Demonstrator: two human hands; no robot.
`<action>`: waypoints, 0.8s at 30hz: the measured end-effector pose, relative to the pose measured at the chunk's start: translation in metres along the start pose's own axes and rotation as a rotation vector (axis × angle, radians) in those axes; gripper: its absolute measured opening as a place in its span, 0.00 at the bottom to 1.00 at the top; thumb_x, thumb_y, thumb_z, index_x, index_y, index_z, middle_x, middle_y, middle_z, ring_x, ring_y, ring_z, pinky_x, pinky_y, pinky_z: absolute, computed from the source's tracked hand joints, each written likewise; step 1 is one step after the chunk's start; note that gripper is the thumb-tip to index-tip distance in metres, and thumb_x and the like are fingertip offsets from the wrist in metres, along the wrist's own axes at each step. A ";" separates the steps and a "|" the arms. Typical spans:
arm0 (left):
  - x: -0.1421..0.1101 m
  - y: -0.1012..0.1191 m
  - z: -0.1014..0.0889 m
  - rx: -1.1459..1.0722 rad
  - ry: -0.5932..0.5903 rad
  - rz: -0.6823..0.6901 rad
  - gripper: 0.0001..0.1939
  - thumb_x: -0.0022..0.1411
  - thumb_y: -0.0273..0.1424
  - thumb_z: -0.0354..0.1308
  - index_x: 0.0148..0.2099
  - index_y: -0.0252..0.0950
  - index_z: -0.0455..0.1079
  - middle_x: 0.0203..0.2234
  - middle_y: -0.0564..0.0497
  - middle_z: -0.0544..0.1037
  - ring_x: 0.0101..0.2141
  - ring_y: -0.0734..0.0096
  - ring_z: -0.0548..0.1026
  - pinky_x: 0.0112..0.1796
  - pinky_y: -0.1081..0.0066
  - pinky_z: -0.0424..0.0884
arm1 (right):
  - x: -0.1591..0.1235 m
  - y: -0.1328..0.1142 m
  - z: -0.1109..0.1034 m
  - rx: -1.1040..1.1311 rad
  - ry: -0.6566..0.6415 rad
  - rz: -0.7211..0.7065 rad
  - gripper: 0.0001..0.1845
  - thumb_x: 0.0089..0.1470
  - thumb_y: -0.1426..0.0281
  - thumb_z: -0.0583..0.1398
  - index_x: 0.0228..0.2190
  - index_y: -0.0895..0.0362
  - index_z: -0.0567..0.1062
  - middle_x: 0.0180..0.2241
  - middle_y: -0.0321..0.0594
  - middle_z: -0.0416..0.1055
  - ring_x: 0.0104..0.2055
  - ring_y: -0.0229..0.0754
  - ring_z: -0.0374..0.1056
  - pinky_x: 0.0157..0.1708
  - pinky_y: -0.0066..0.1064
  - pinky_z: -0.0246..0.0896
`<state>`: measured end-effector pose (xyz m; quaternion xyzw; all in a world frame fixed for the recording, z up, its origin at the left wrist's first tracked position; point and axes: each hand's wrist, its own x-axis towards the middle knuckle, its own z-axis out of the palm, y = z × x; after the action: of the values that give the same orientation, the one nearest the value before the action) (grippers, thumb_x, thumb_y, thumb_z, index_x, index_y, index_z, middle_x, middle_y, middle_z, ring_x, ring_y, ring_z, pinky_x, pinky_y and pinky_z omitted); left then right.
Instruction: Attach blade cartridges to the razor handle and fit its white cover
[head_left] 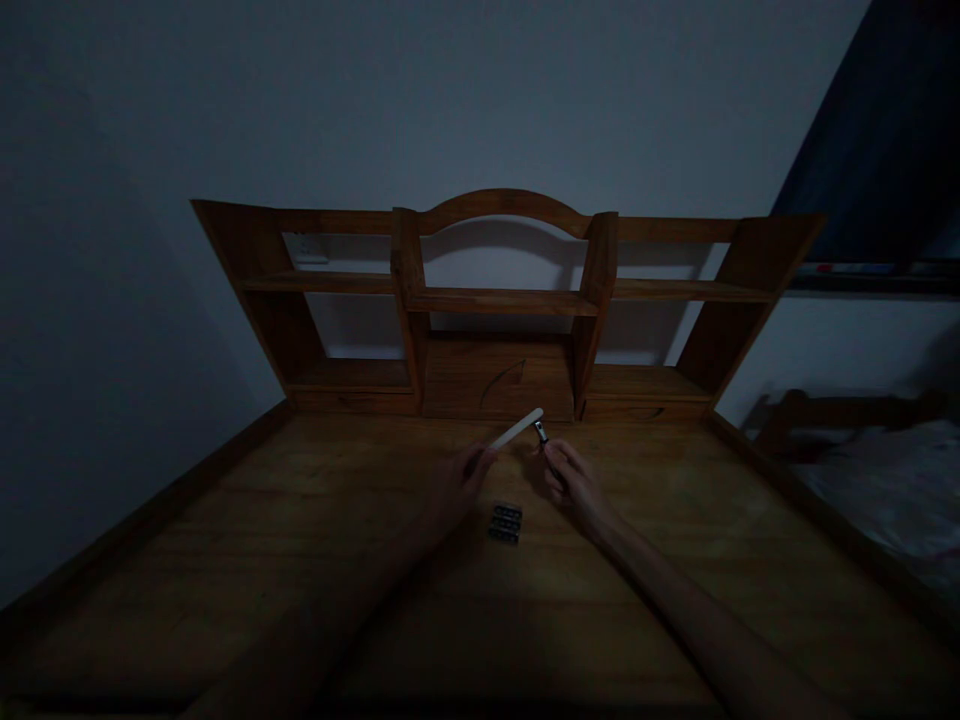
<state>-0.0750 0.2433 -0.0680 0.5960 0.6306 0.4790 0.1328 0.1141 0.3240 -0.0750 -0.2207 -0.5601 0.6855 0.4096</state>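
My left hand (466, 474) is closed on the lower end of a pale, flat, round-ended stick (517, 429), which slants up to the right. In my right hand (574, 474) is a small tool (541, 433) with a shiny metal head and a dark handle; the dim light hides its exact kind. The tool's head is close to the far end of the stick, and I cannot tell whether they touch. Below and between my hands, a small dark pack (505, 523) with rows of shiny bits lies on the wooden desk (360, 560).
A wooden shelf unit (502, 302) with several compartments stands along the desk's back edge. Raised wooden rims border the left and right sides. A pale wall socket (311, 258) shows behind the left shelves. At right are a dark window (885, 150) and crumpled pale fabric (892, 490).
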 end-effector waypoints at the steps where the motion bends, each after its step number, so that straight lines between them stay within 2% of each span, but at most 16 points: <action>1: 0.000 0.000 0.000 0.006 0.001 -0.007 0.22 0.65 0.46 0.44 0.40 0.37 0.73 0.29 0.51 0.77 0.29 0.69 0.73 0.31 0.72 0.67 | -0.001 0.000 0.000 -0.016 -0.003 -0.004 0.16 0.55 0.54 0.58 0.34 0.54 0.70 0.15 0.25 0.49 0.15 0.29 0.41 0.13 0.20 0.35; 6: 0.004 -0.003 0.001 -0.004 0.016 -0.036 0.23 0.65 0.48 0.44 0.41 0.37 0.73 0.32 0.50 0.79 0.32 0.67 0.75 0.34 0.71 0.68 | -0.001 0.001 0.000 -0.097 0.027 -0.024 0.16 0.55 0.54 0.58 0.37 0.53 0.70 0.17 0.27 0.55 0.15 0.30 0.46 0.13 0.21 0.36; 10: 0.005 -0.004 0.000 -0.025 0.006 -0.027 0.23 0.65 0.48 0.44 0.41 0.37 0.73 0.31 0.51 0.78 0.32 0.66 0.75 0.35 0.70 0.69 | -0.001 0.002 0.001 -0.135 -0.002 -0.053 0.16 0.56 0.55 0.57 0.37 0.54 0.71 0.15 0.27 0.55 0.14 0.30 0.44 0.13 0.22 0.37; 16: 0.003 -0.002 -0.002 -0.048 0.035 0.005 0.21 0.65 0.46 0.44 0.40 0.37 0.72 0.31 0.50 0.78 0.31 0.68 0.74 0.34 0.70 0.68 | -0.002 0.002 0.004 -0.117 -0.030 -0.054 0.15 0.57 0.55 0.56 0.38 0.54 0.71 0.16 0.28 0.58 0.14 0.30 0.45 0.14 0.22 0.39; 24: 0.007 -0.008 0.002 -0.051 -0.026 -0.012 0.22 0.65 0.47 0.44 0.40 0.37 0.73 0.32 0.52 0.79 0.34 0.67 0.75 0.36 0.71 0.68 | 0.005 0.009 0.000 -0.040 0.014 -0.085 0.15 0.55 0.55 0.58 0.35 0.55 0.71 0.18 0.30 0.61 0.15 0.31 0.51 0.13 0.23 0.43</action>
<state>-0.0797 0.2516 -0.0724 0.5947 0.6201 0.4864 0.1589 0.1086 0.3281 -0.0829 -0.2096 -0.5795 0.6546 0.4379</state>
